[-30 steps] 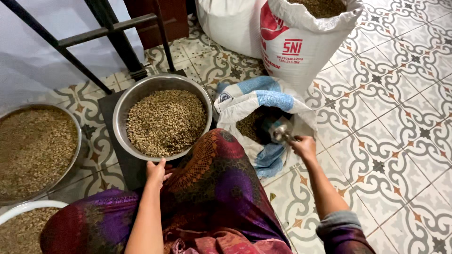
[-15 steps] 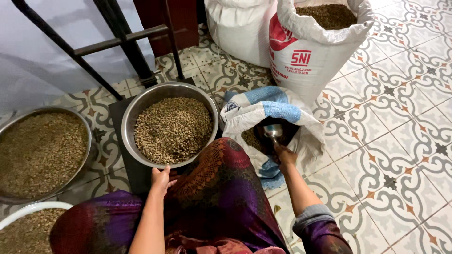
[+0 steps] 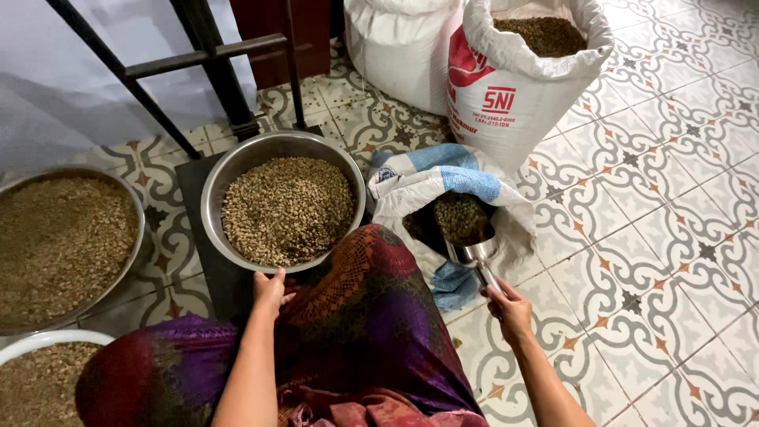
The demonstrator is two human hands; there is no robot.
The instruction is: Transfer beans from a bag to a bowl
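Patterned floor tiles (image 3: 664, 237) in white, grey and rust all across, with dark metal legs (image 3: 209, 67) of a stand at the far left. Left hand (image 3: 271, 291) at the near rim of a steel bowl (image 3: 229, 170), fingers curled over the edge and gripping it; bowl heaped with pale greenish-brown beans (image 3: 288, 207) and seated on a dark flat platform (image 3: 194, 182). Right hand (image 3: 510, 311) closed around the handle of a metal scoop (image 3: 473, 251), scoop loaded with beans and held at the mouth of a small open white-and-blue sack (image 3: 451, 178) just right of the bowl, the sack slumped on the floor and partly filled with the same beans. Farther back and to the right, a tall white sack with red print (image 3: 506, 103), open at the top and full of beans, standing upright beside another closed white sack (image 3: 399, 47). At the left edge, a wide metal basin (image 3: 134, 209) full of browner beans, and in the near left corner a white-rimmed bowl (image 3: 43, 341) also holding beans. Between the two arms, a raised knee in purple, red and gold patterned cloth (image 3: 356, 316), hiding part of the platform.
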